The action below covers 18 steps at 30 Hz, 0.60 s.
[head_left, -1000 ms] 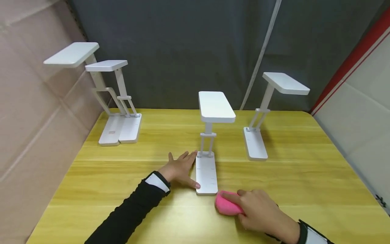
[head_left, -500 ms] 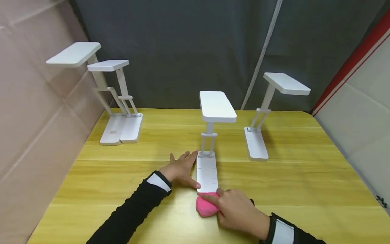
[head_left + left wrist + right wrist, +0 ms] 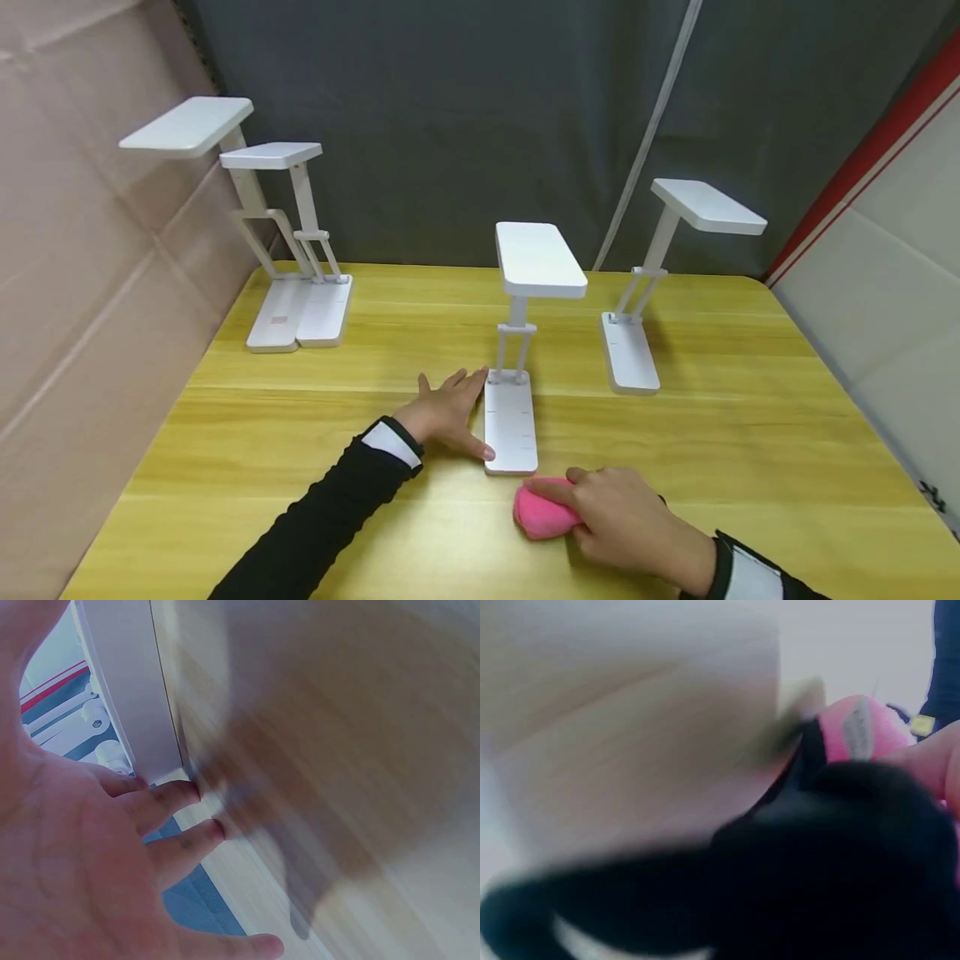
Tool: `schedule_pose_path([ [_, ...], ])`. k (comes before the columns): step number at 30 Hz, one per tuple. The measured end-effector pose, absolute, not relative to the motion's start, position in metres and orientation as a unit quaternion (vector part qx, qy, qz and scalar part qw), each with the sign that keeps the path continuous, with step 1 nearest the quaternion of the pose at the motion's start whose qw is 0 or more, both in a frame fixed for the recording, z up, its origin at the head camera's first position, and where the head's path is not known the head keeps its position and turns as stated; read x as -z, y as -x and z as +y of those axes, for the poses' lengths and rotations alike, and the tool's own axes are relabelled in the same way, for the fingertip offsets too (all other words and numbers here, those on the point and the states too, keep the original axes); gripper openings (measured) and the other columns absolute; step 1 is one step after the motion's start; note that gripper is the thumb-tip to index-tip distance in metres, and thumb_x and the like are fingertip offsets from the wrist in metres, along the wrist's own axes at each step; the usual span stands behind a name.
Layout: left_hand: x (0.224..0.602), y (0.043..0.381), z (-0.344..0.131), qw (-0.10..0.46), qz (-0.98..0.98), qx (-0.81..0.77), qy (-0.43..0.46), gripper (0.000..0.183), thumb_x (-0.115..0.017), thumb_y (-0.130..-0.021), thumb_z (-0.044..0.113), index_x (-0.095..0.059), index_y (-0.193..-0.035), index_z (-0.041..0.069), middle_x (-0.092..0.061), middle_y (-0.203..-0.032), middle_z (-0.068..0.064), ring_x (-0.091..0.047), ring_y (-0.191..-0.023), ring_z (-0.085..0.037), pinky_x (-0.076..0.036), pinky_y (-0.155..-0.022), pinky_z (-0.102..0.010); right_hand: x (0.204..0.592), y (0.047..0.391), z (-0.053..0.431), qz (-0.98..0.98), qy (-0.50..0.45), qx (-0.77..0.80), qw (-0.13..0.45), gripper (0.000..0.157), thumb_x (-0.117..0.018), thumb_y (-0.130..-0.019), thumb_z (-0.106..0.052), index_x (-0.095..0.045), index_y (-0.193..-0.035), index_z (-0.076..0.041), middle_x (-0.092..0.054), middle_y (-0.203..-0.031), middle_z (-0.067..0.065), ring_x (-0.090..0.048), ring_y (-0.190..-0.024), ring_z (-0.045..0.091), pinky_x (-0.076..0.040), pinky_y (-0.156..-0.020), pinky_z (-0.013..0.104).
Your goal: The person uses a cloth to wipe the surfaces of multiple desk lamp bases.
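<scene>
In the head view, a white folding stand (image 3: 512, 429) with a flat rectangular top on a hinged arm stands mid-table. My left hand (image 3: 448, 418) lies along the left side of its base, fingers spread and the thumb at the front corner. The left wrist view has these fingers (image 3: 176, 796) against the base's edge. My right hand (image 3: 633, 527) holds a bunched pink cloth (image 3: 546, 512) on the table, just in front of the base and apart from it. Part of the pink cloth (image 3: 889, 727) shows in the blurred right wrist view, beside a dark strap.
Two more white stands (image 3: 272, 321) sit side by side at the back left of the wooden table (image 3: 225, 467). Another white stand (image 3: 632, 358) is at the back right. Behind the table hangs a dark grey curtain (image 3: 420, 125); pale walls flank it.
The right hand with the pink cloth moved left along the front of the base, then back right and away from it. The left hand stays put on the base's side.
</scene>
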State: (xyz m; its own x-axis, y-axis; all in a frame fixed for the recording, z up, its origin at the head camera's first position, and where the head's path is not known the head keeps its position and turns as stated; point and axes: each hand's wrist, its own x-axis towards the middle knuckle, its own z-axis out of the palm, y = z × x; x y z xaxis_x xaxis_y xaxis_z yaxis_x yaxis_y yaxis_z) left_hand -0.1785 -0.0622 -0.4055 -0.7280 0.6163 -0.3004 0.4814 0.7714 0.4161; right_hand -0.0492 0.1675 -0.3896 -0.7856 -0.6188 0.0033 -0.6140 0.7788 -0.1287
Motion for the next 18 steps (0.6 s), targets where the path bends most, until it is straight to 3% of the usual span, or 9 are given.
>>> schedule_pose_path([
  [4,0.406,0.177,-0.059,0.214,0.918,-0.152,-0.297,0.117,-0.072,-0.061,0.062,-0.005,-0.143,0.011,-0.016,-0.148,-0.006,-0.01,-0.135,-0.027,0.0,-0.093,-0.073,0.395,0.054,0.144,0.926,0.37,0.079,0.006,0.068,-0.059,-0.063,-0.012,-0.047,-0.126,-0.035,-0.056,-0.079,-0.002,-0.034,-0.049,0.004,-0.028,-0.04,0.022],
  [8,0.41,0.177,-0.057,0.212,0.915,-0.162,-0.304,0.117,-0.071,-0.061,0.063,-0.007,-0.143,0.01,-0.018,-0.148,-0.007,-0.011,-0.135,-0.028,-0.001,-0.092,-0.074,0.406,0.057,0.13,0.925,0.372,0.073,-0.011,0.068,-0.056,-0.062,-0.01,-0.049,-0.125,-0.032,-0.057,-0.076,-0.001,-0.033,-0.047,0.005,-0.026,-0.039,0.022],
  [18,0.407,0.178,-0.061,0.216,0.917,-0.153,-0.298,0.122,-0.071,-0.061,0.063,0.001,-0.143,0.01,-0.012,-0.149,-0.01,-0.008,-0.135,-0.028,0.0,-0.093,-0.073,0.408,0.051,0.165,0.955,0.294,0.05,-0.005,0.069,-0.056,-0.06,-0.009,-0.049,-0.123,-0.038,-0.053,-0.076,-0.003,-0.03,-0.046,0.006,-0.027,-0.04,0.024],
])
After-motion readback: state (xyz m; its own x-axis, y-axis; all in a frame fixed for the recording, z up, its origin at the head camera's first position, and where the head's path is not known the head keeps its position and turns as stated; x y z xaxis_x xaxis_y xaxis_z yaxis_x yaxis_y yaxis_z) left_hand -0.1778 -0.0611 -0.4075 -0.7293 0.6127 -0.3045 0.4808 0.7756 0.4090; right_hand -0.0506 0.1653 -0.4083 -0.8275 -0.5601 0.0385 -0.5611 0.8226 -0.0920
